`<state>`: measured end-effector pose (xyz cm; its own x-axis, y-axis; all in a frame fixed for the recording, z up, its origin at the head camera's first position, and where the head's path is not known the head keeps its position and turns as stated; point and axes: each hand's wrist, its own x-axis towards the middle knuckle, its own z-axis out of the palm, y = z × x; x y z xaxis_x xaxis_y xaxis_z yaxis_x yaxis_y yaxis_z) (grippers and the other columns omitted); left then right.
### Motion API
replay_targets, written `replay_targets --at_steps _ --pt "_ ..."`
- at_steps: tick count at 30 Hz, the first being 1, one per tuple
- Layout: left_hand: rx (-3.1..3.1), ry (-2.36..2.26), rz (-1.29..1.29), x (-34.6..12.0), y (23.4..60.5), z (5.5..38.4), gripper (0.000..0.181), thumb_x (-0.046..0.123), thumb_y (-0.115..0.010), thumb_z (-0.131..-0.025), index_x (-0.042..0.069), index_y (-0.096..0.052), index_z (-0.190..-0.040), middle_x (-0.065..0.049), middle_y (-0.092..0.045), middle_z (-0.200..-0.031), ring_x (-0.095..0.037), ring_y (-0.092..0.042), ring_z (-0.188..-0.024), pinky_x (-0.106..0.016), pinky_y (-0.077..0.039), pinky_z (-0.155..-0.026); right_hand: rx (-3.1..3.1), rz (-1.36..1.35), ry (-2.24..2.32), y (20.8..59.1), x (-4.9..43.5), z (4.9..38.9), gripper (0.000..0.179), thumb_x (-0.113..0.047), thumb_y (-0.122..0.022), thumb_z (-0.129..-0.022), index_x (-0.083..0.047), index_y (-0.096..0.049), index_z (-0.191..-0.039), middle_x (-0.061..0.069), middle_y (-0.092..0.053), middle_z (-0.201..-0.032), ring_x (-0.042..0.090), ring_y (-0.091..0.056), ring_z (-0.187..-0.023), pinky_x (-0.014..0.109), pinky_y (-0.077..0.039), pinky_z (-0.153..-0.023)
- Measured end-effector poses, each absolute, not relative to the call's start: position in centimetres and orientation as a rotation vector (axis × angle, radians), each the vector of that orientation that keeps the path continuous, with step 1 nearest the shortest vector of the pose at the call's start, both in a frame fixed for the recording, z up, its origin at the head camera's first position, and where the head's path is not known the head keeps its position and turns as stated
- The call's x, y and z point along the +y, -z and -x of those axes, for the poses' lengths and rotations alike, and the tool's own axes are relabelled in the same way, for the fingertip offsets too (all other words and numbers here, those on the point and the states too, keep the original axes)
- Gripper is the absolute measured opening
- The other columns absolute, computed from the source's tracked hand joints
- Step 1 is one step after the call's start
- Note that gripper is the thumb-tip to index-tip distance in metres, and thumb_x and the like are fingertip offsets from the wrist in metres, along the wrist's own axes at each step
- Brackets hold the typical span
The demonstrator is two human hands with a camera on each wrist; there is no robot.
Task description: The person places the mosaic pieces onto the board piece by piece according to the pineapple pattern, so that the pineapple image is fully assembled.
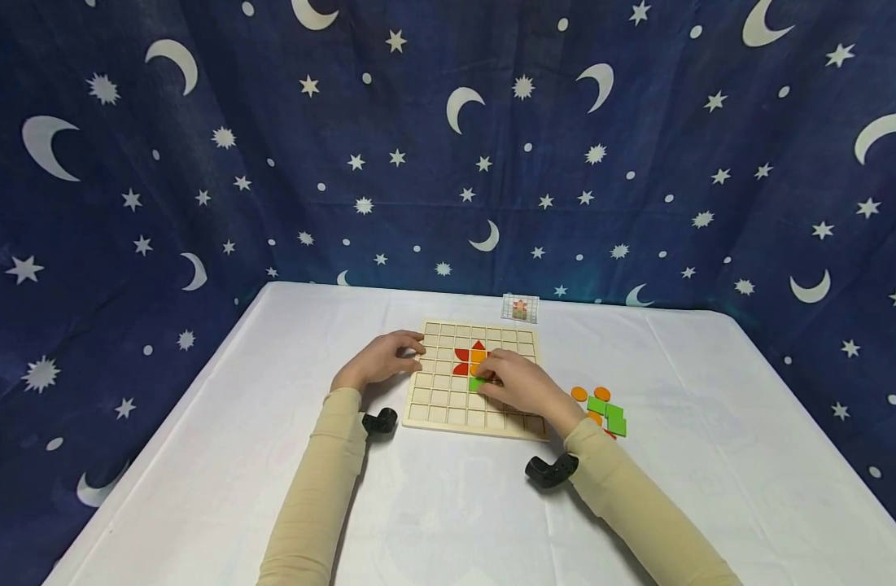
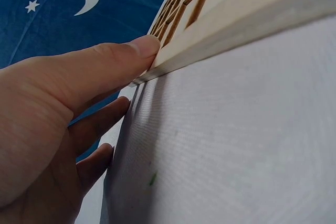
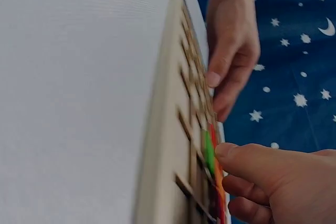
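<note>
My right hand (image 1: 519, 381) is over the middle of a wooden grid board (image 1: 436, 399), pinching a green tile (image 1: 476, 384) between thumb and fingertips. This tile lies at the grid, just below an orange piece (image 1: 478, 356). Around the orange are a red triangle (image 1: 478, 345) and red curved pieces (image 1: 461, 369); the hand hides some of the pattern. In the right wrist view the thumb touches the green tile (image 3: 209, 151). Along the board's left edge rests my left hand (image 1: 378, 360), its thumb (image 2: 118, 61) against the rim and its other fingers loose beside it.
Right of the board lies a loose group of orange discs (image 1: 602, 393), green tiles (image 1: 614, 413) and a bit of red. A small pattern card (image 1: 520, 308) sits behind the board. A dark blue curtain (image 1: 418, 146) backs the white table (image 1: 272, 366).
</note>
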<state>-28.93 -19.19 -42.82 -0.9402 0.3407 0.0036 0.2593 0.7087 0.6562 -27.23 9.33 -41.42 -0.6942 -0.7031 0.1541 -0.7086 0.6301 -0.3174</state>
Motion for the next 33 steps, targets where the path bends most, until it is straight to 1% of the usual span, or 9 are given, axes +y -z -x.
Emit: replay_targets --at_steps 6,10,17,23,25,27,30,33 --pt "2.797 -1.051 -0.496 -19.2 42.8 28.9 0.031 0.017 -0.074 -0.087 0.007 -0.07 -0.116 -0.01 -0.051 -0.144 -0.029 -0.04 -0.138 -0.042 -0.031 -0.115 -2.914 -1.087 -0.643 40.4 12.0 27.6 0.023 -0.022 -0.069 -0.091 -0.007 -0.071 -0.109 0.002 -0.065 -0.101 0.016 -0.059 -0.088 0.035 -0.053 -0.08" --pt "2.797 -1.041 -0.501 -19.1 42.7 28.8 0.031 0.017 -0.074 -0.087 0.006 -0.069 -0.116 -0.01 -0.051 -0.144 -0.029 -0.04 -0.138 -0.042 -0.031 -0.115 -2.992 -0.968 -0.684 39.4 15.1 27.9 0.028 -0.021 -0.068 -0.092 -0.003 -0.069 -0.113 0.006 -0.066 -0.103 0.02 -0.059 -0.089 0.037 -0.053 -0.078" --pt "2.798 -1.026 -0.485 -19.0 42.5 28.8 0.032 0.017 -0.074 -0.088 0.006 -0.069 -0.117 -0.01 -0.051 -0.144 -0.03 -0.04 -0.138 -0.043 -0.031 -0.115 -3.091 -0.818 -0.652 38.5 20.3 28.5 0.03 -0.02 -0.068 -0.092 0.0 -0.069 -0.114 0.009 -0.068 -0.102 0.021 -0.058 -0.087 0.034 -0.053 -0.073" --pt "2.803 -1.021 -0.473 -19.2 42.6 28.9 0.031 0.017 -0.074 -0.088 0.007 -0.069 -0.117 -0.01 -0.051 -0.144 -0.03 -0.04 -0.138 -0.043 -0.031 -0.115 -3.2 -0.731 -0.711 38.5 22.0 28.6 0.033 -0.02 -0.068 -0.092 0.002 -0.067 -0.117 0.009 -0.066 -0.099 0.019 -0.057 -0.08 0.03 -0.054 -0.07" --pt "2.8 -1.029 -0.474 -19.2 42.7 28.8 0.031 0.016 -0.074 -0.088 0.006 -0.069 -0.116 -0.01 -0.051 -0.144 -0.03 -0.039 -0.138 -0.043 -0.031 -0.115 -3.23 -0.711 -0.735 38.7 22.1 28.6 0.034 -0.02 -0.069 -0.091 0.001 -0.067 -0.117 0.009 -0.065 -0.1 0.02 -0.057 -0.081 0.031 -0.055 -0.072" --pt "2.793 -1.039 -0.472 -19.1 42.7 28.9 0.031 0.017 -0.074 -0.088 0.006 -0.069 -0.116 -0.01 -0.05 -0.144 -0.03 -0.039 -0.138 -0.042 -0.031 -0.115 -3.25 -0.731 -0.746 39.0 22.2 28.6 0.035 -0.02 -0.071 -0.089 0.001 -0.067 -0.117 0.009 -0.066 -0.102 0.022 -0.058 -0.086 0.036 -0.056 -0.077" --pt "2.789 -1.043 -0.469 -19.1 42.7 28.8 0.031 0.017 -0.074 -0.088 0.006 -0.069 -0.117 -0.01 -0.05 -0.145 -0.029 -0.039 -0.139 -0.042 -0.03 -0.115 -3.28 -0.75 -0.753 39.4 22.4 28.7 0.033 -0.02 -0.075 -0.086 -0.003 -0.069 -0.113 0.007 -0.067 -0.104 0.022 -0.06 -0.092 0.042 -0.055 -0.085" --pt "2.789 -1.045 -0.469 -19.1 42.7 28.8 0.031 0.017 -0.074 -0.088 0.006 -0.069 -0.117 -0.009 -0.05 -0.144 -0.029 -0.039 -0.139 -0.042 -0.03 -0.115 -3.287 -0.798 -0.729 39.7 22.5 28.7 0.03 -0.019 -0.076 -0.085 -0.004 -0.069 -0.11 0.005 -0.068 -0.104 0.022 -0.061 -0.093 0.047 -0.053 -0.089"
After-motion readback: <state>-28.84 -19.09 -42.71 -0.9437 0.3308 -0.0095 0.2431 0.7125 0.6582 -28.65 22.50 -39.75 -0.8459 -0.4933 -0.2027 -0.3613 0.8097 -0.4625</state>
